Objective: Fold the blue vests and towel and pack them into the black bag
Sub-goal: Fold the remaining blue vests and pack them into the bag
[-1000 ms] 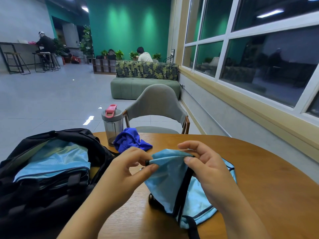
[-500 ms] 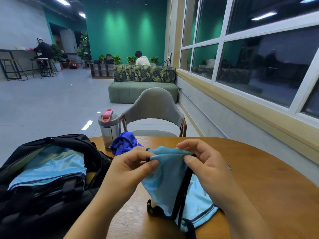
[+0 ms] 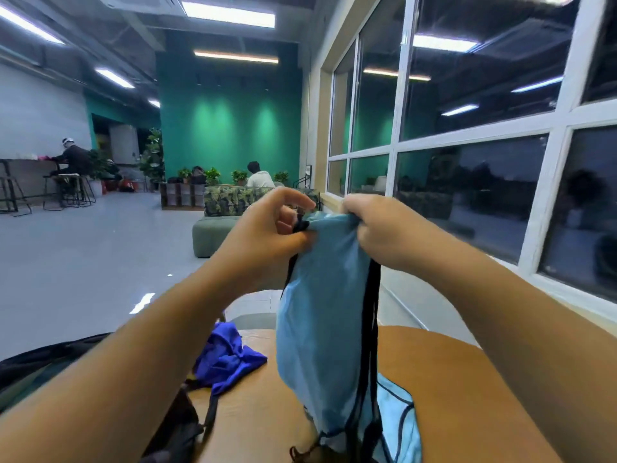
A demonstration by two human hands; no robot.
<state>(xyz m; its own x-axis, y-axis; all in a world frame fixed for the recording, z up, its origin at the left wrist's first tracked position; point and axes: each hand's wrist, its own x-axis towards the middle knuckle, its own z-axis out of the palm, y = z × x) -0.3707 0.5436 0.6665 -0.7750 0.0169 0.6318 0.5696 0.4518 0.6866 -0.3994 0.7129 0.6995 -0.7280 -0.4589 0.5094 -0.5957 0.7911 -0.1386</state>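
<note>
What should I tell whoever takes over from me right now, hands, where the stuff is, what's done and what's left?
Left hand: pinches the top edge of the light blue vest.
Right hand: grips the same top edge, so the vest hangs raised over the wooden table, its lower end down near the tabletop.
Dark blue cloth: crumpled and unfolded on the table, left of the vest.
Black bag: at the left edge of the table; its inside is hidden by the left forearm.
Done: nothing can be confirmed from this view.
Left: fold the held vest, fold the dark blue cloth, pack both into the bag.
</note>
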